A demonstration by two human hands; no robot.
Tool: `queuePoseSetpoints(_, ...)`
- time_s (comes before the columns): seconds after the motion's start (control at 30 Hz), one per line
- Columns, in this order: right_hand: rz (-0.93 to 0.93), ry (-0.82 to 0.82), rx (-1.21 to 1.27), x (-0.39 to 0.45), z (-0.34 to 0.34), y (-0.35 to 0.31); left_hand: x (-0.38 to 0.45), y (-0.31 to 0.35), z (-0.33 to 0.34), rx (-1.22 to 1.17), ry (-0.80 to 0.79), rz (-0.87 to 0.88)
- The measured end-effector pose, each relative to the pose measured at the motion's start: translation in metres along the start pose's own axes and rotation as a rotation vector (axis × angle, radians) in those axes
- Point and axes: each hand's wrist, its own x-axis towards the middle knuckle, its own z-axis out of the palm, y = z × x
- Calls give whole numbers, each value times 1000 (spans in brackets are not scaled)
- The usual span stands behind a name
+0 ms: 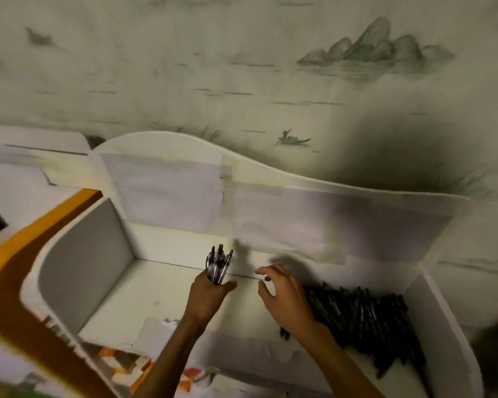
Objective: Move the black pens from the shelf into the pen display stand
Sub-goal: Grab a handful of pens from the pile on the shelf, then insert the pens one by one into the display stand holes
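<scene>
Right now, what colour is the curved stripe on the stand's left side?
Orange curved stripe, edged with darker brown; head view.

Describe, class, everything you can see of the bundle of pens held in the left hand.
The bundle of pens is a small cluster, count unclear through blur, with dark barrels and pale glints that look like glossy plastic. The pens stand nearly upright, their upper ends fanning out slightly above the left hand, which is closed round their lower halves. They are held above the pale floor of the white display stand, touching only that hand.
</scene>
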Motion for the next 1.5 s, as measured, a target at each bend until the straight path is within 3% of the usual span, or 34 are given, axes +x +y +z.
queuePoseSetpoints(0.17, -167, -30, 32, 27, 29, -67, -12, 13, -80, -115, 12, -27)
queuePoseSetpoints(0.33, -302, -49, 62, 46, 69, -155, -37, 12, -182, -387, 24, 44)
queuePoseSetpoints(0.6, -438, -98, 96, 63, 153, -313, -57, -22, -369, -344, 228, 121)
queuePoseSetpoints(0.9, -546, -82, 113, 78, 270, -473, -53, -85, -567, -376, 274, 102)
queuePoseSetpoints(1.3, -477, -90, 83, 145, 397, -579, 33, -117, -710, -446, 556, 192)
queuePoseSetpoints(1.5, -488, -47, 91, 203, 460, -616, 111, -126, -781, -392, 544, 270)
